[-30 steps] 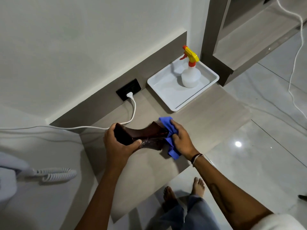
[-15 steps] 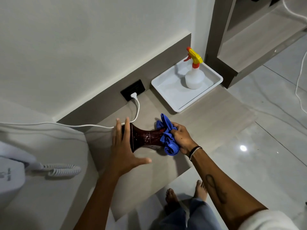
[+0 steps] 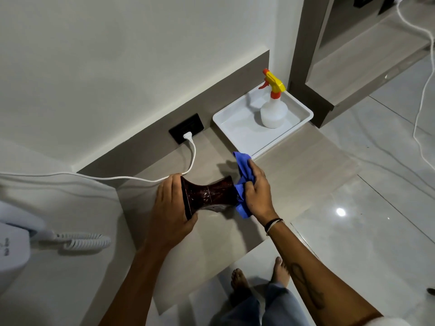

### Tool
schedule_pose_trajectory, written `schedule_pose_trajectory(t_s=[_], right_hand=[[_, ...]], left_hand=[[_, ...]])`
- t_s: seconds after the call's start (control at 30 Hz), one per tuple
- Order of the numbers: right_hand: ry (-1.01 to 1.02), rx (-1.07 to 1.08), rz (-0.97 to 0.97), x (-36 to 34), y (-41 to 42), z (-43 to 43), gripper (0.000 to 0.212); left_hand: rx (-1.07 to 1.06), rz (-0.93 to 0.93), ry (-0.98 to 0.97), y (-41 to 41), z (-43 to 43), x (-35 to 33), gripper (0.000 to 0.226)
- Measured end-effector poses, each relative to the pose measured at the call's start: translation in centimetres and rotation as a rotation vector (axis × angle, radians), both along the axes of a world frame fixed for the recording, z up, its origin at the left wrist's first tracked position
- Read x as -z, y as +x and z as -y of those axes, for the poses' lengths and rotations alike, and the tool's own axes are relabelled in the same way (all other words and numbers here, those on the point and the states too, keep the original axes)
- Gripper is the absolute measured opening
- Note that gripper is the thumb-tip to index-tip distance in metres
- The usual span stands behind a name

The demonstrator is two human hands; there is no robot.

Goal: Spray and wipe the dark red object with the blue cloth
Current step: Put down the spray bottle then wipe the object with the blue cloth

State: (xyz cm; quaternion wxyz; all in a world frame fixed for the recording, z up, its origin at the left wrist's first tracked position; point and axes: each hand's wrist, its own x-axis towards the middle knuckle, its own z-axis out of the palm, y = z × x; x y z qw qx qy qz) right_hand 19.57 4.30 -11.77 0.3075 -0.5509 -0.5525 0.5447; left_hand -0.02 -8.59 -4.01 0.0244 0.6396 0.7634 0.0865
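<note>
A dark red, hourglass-shaped object [image 3: 208, 194] lies sideways just above the beige counter [image 3: 294, 170]. My left hand [image 3: 173, 205] grips its wide left end, thumb underneath. My right hand [image 3: 256, 191] presses a bunched blue cloth [image 3: 243, 175] against the object's right end, and cloth sticks out above and below the fingers. The white spray bottle [image 3: 273, 111] with a yellow and orange trigger head stands in a white tray [image 3: 237, 130] at the back right, apart from both hands.
A white cable [image 3: 191, 156] runs from a black wall socket [image 3: 187, 130] along the counter behind the object. A white appliance with a coiled cord [image 3: 77, 241] sits at the left. The counter's front edge drops to a glossy tiled floor where bare feet [image 3: 259, 276] stand.
My left hand, spread open against the object's left end half a second ago, has closed around it. My right hand and the cloth have shifted on the right end.
</note>
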Motion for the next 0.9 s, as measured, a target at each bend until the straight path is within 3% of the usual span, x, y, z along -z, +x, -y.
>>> schedule_pose_trajectory(t_s=[0.1, 0.17, 0.23, 0.3, 0.43, 0.6, 0.67, 0.77, 0.83, 0.9], right_hand=[[0.303, -0.105, -0.026, -2.2, -0.3, 2.2, 0.073], [0.444, -0.353, -0.043, -3.2, -1.6, 4.7, 0.079], [0.503, -0.613, 0.021, -2.9, -2.7, 7.0, 0.083], [0.554, -0.723, 0.168, -1.1, -2.2, 7.2, 0.092], [0.440, -0.707, 0.531, 0.8, 0.1, 3.7, 0.084], [0.464, -0.694, 0.117, -2.1, -3.5, 7.4, 0.095], [0.498, -0.721, 0.069, -2.3, -3.6, 8.0, 0.095], [0.499, -0.712, 0.324, -0.6, -1.3, 4.8, 0.086], [0.390, -0.677, 0.508, -0.2, -0.4, 3.4, 0.083], [0.367, -0.653, 0.403, -1.2, -2.2, 3.9, 0.083]], left_hand=[[-0.026, 0.023, 0.000, 0.0, -0.3, 0.0, 0.100], [0.002, 0.088, 0.040, 0.2, -0.8, 0.0, 0.085], [0.000, 0.187, 0.092, 0.3, -1.1, 0.1, 0.071], [-0.061, 0.193, 0.049, -0.1, -0.7, 0.2, 0.079], [-0.198, 0.183, -0.059, -0.6, 0.3, 0.6, 0.105], [-0.138, 0.213, -0.029, -0.3, -0.9, 0.2, 0.085], [-0.121, 0.212, -0.010, -0.6, -0.9, 0.0, 0.075], [-0.158, 0.125, -0.061, -0.2, -0.9, 0.0, 0.097], [-0.171, 0.102, -0.074, 0.4, -1.2, 0.0, 0.105], [-0.153, 0.105, -0.041, 0.8, -2.1, -0.4, 0.101]])
